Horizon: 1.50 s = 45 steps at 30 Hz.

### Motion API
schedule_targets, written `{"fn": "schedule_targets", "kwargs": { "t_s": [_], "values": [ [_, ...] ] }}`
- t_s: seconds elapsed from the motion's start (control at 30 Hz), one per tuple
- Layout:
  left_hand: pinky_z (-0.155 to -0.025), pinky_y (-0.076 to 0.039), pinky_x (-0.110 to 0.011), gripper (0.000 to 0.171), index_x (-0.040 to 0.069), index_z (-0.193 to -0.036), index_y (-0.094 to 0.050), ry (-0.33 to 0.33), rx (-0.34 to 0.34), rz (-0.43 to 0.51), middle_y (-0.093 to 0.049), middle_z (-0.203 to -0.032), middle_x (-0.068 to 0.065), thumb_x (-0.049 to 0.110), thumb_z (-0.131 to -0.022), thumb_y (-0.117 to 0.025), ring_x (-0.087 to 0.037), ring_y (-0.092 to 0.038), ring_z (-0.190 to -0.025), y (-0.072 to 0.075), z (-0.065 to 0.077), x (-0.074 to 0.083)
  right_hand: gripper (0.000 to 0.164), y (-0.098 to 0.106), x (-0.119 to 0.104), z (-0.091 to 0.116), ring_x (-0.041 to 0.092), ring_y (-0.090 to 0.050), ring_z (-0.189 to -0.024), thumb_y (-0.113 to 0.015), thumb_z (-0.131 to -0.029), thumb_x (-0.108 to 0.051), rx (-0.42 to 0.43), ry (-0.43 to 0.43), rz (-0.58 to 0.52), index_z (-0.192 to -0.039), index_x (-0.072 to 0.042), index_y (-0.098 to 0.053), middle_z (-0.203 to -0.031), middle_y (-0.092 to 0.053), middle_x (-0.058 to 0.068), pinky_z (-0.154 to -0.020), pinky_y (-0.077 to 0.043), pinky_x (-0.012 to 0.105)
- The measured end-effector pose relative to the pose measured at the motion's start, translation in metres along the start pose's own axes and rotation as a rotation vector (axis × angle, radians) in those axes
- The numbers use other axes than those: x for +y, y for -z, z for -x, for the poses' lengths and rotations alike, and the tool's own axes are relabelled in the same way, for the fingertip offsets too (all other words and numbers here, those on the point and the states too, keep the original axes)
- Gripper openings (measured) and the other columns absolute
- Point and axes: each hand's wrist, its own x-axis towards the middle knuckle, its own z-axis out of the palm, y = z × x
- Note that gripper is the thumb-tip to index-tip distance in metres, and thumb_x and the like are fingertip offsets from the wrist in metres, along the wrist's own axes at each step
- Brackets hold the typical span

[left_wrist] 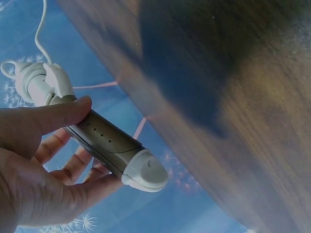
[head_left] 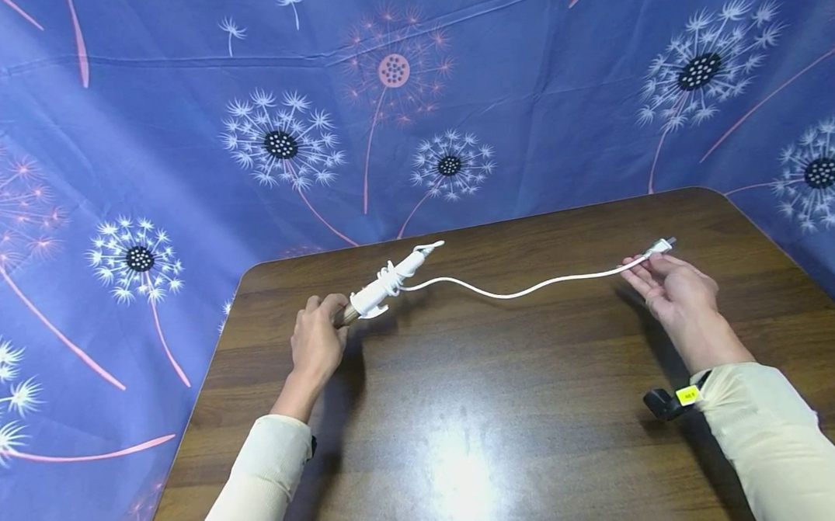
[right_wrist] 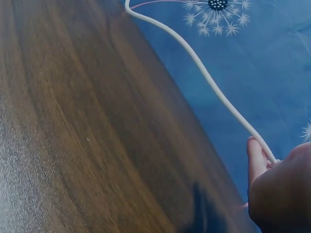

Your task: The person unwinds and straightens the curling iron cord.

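Observation:
A hair straightener [head_left: 380, 289] with a white handle and a brown barrel is held above the table, tilted up to the right. My left hand [head_left: 318, 339] grips its brown end. Up close in the left wrist view, my thumb lies along the barrel [left_wrist: 104, 133], which has a row of small holes and a white tip [left_wrist: 146, 171]. White cord is wound around the handle, and a loose length [head_left: 506, 295] runs through the air to the right. There my right hand [head_left: 685, 295] pinches the cord's end by the white plug [head_left: 660, 247]. The right wrist view hides the plug.
A brown wood-grain table [head_left: 506, 365] lies below both hands, with a bright glare spot near its front. Behind it and along the left hangs a blue cloth [head_left: 538, 146] with a dandelion print. A black wrist device [head_left: 665, 403] sits at the right cuff.

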Motion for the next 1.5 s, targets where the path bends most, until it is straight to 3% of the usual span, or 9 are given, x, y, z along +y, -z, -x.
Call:
{"fn": "schedule_targets", "kwargs": {
  "t_s": [0.3,0.93,1.5],
  "values": [
    [-0.064,-0.048,-0.054,0.049,0.018,-0.113,-0.066,-0.001,-0.019,0.002,-0.059,-0.101,-0.013,-0.001,-0.069,-0.079,-0.038,-0.058,-0.09,0.002,0.0,0.005,0.032,0.004,0.003,-0.002,0.038,-0.069,-0.077,-0.036,-0.098,0.009,-0.029,-0.022,0.051,-0.083,0.01,-0.064,-0.079,-0.067,0.029,-0.074,-0.055,0.048],
    [-0.067,-0.048,-0.055,0.049,0.017,-0.11,-0.068,-0.002,0.008,0.02,-0.062,-0.101,-0.013,-0.003,-0.067,-0.08,-0.04,-0.06,-0.091,0.0,0.001,0.008,0.039,0.012,0.013,-0.006,0.035,-0.07,-0.068,-0.036,-0.095,0.015,0.057,-0.015,0.22,-0.071,0.011,-0.067,-0.07,-0.067,0.025,-0.07,-0.056,0.046],
    [-0.067,-0.048,-0.056,0.049,0.017,-0.112,-0.068,0.006,-0.002,0.025,-0.062,-0.102,-0.012,-0.002,-0.068,-0.08,-0.039,-0.059,-0.093,0.0,0.0,0.011,0.035,0.019,0.016,-0.012,0.033,-0.068,-0.062,-0.039,-0.09,0.02,0.161,0.054,0.252,-0.069,0.01,-0.065,-0.067,-0.065,0.023,-0.064,-0.056,0.046]
  ]
}}
